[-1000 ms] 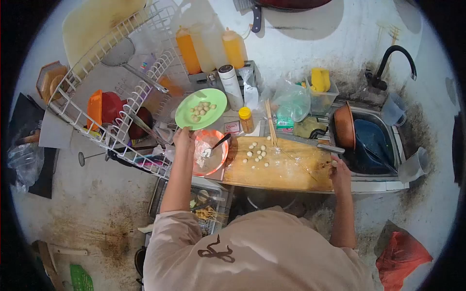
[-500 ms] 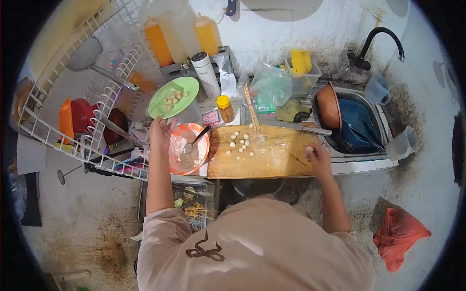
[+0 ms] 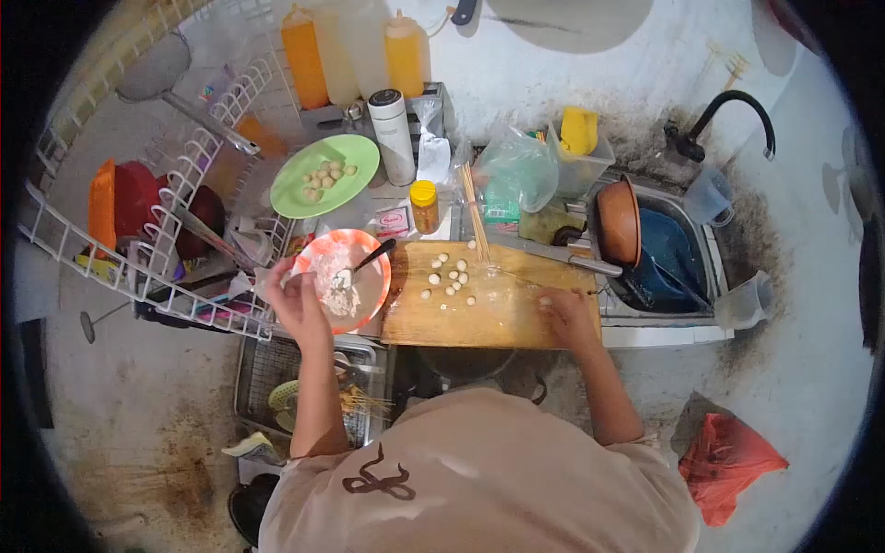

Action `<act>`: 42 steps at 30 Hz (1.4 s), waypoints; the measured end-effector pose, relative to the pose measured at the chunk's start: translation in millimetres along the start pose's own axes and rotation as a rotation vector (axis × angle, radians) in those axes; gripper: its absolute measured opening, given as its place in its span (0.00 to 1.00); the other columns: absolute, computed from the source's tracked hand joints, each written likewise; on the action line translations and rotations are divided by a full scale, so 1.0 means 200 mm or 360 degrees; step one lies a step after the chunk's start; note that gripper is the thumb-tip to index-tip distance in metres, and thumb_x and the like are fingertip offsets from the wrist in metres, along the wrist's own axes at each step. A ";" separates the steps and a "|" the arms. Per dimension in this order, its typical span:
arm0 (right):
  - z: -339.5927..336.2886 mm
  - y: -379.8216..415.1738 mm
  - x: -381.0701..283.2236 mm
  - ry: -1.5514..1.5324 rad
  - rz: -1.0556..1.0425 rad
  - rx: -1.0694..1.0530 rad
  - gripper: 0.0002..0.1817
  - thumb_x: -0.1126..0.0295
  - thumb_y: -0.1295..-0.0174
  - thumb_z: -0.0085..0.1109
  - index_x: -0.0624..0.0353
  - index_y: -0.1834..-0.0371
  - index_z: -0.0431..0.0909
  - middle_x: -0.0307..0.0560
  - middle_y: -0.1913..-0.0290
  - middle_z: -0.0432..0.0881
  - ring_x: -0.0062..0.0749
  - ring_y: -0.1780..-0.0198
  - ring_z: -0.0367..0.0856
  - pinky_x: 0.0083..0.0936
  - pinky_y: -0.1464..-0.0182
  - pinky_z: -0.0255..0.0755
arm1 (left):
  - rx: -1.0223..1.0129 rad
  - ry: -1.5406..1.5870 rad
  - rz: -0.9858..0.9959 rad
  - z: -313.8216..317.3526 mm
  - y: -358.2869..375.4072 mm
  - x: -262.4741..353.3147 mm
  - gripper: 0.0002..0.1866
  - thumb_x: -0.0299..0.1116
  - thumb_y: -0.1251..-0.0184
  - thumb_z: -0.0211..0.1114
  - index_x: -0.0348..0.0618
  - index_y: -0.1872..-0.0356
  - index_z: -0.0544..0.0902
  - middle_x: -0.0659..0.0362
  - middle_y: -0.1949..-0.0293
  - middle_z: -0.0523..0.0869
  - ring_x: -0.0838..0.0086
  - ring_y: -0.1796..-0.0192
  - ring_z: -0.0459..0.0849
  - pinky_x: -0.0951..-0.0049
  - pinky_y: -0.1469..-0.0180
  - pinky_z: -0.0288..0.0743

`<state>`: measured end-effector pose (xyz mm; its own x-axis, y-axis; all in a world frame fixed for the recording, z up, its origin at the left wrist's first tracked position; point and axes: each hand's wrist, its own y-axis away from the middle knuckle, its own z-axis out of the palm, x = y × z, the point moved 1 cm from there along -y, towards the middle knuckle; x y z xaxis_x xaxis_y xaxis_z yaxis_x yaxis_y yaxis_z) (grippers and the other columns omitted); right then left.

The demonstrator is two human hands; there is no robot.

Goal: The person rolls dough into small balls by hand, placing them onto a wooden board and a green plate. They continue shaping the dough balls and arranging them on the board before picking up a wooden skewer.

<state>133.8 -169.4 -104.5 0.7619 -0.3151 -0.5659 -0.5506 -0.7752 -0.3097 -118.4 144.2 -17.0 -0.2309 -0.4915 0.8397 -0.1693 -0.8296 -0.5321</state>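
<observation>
My left hand (image 3: pixel 300 304) is over the left rim of the red-and-white bowl (image 3: pixel 312 255), its fingers loosely bent and apart, with nothing visible in them. Inside the bowl are a white paste-like mixture (image 3: pixel 343 300) and a dark-handled spoon (image 3: pixel 373 255). My right hand (image 3: pixel 570 320) is low over the right end of the wooden cutting board (image 3: pixel 433 318), fingers closed on a small pale ball (image 3: pixel 546 301). A thin skewer (image 3: pixel 521 278) lies on the board beside it. Several similar balls (image 3: pixel 451 276) sit at the board's middle, near a bundle of skewers (image 3: pixel 476 212).
A green plate (image 3: pixel 359 189) with several balls stands behind the bowl. A yellow-capped jar (image 3: pixel 424 207), a white flask (image 3: pixel 394 138) and a knife (image 3: pixel 572 258) are behind the board. Right is a sink (image 3: pixel 712 258) with a brown bowl (image 3: pixel 618 221); left, a wire rack (image 3: pixel 166 295).
My left hand has come down from beside the green plate to the bowl's left rim. My right hand has shifted left and lower over the board, still with the ball. The view has shifted slightly.
</observation>
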 end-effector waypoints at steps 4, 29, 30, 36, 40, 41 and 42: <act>0.09 -0.05 -0.10 0.0032 -0.0182 -0.0151 0.14 0.72 0.50 0.60 0.54 0.58 0.76 0.44 0.52 0.79 0.40 0.44 0.72 0.52 0.40 0.52 | -0.0309 0.0070 0.0141 0.04 0.20 -0.02 0.18 0.19 0.40 0.54 0.38 0.48 0.66 0.53 0.48 0.69 0.74 0.60 0.77 0.72 0.53 0.69; 0.31 -0.37 -0.26 0.0820 -0.0197 -0.0234 0.37 0.50 0.45 0.45 0.41 0.30 0.48 0.40 0.26 0.40 0.47 0.27 0.41 0.70 0.38 0.24 | -0.0370 0.0320 -0.0041 -0.07 0.38 -0.04 0.15 0.19 0.40 0.52 0.40 0.51 0.67 0.47 0.50 0.69 0.71 0.67 0.77 0.70 0.61 0.73; 0.30 -0.36 -0.35 0.0772 -0.0194 -0.0316 0.38 0.50 0.45 0.46 0.41 0.30 0.48 0.40 0.26 0.39 0.47 0.27 0.40 0.70 0.38 0.23 | -0.0368 0.0331 -0.0039 -0.07 0.37 -0.03 0.16 0.19 0.40 0.52 0.40 0.51 0.67 0.47 0.50 0.69 0.71 0.67 0.77 0.70 0.61 0.74; 0.19 -0.16 -0.24 0.1002 -0.0079 -0.0477 0.37 0.51 0.44 0.46 0.42 0.29 0.48 0.40 0.26 0.37 0.47 0.27 0.39 0.70 0.38 0.22 | -0.0405 0.0408 -0.0025 -0.05 0.35 -0.02 0.15 0.18 0.41 0.53 0.38 0.53 0.67 0.49 0.51 0.69 0.76 0.67 0.76 0.72 0.59 0.73; 0.15 -0.26 -0.14 0.0959 -0.0029 -0.0288 0.37 0.50 0.44 0.45 0.42 0.29 0.48 0.40 0.26 0.37 0.47 0.27 0.38 0.70 0.39 0.22 | -0.0412 0.0353 -0.0069 -0.06 0.37 -0.01 0.14 0.18 0.41 0.53 0.38 0.54 0.68 0.49 0.51 0.69 0.75 0.68 0.76 0.72 0.60 0.74; 0.17 -0.29 -0.14 0.0943 -0.0064 -0.0315 0.37 0.50 0.44 0.45 0.42 0.29 0.47 0.40 0.26 0.37 0.47 0.27 0.38 0.70 0.39 0.22 | -0.0423 0.0346 -0.0039 -0.05 0.37 -0.02 0.14 0.19 0.40 0.52 0.39 0.53 0.67 0.48 0.51 0.69 0.74 0.67 0.77 0.72 0.60 0.74; 0.24 -0.33 -0.16 0.0927 -0.0099 -0.0347 0.38 0.49 0.44 0.45 0.42 0.29 0.47 0.41 0.26 0.37 0.47 0.27 0.38 0.71 0.39 0.22 | -0.0433 0.0338 -0.0013 -0.04 0.37 -0.02 0.14 0.19 0.40 0.52 0.39 0.52 0.67 0.47 0.50 0.70 0.74 0.67 0.77 0.72 0.61 0.74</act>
<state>129.8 -81.9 -102.0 0.8850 -0.4650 -0.0230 -0.4637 -0.8762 -0.1310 -137.8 86.4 -60.5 -0.4180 -0.3955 0.8179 -0.4146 -0.7180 -0.5591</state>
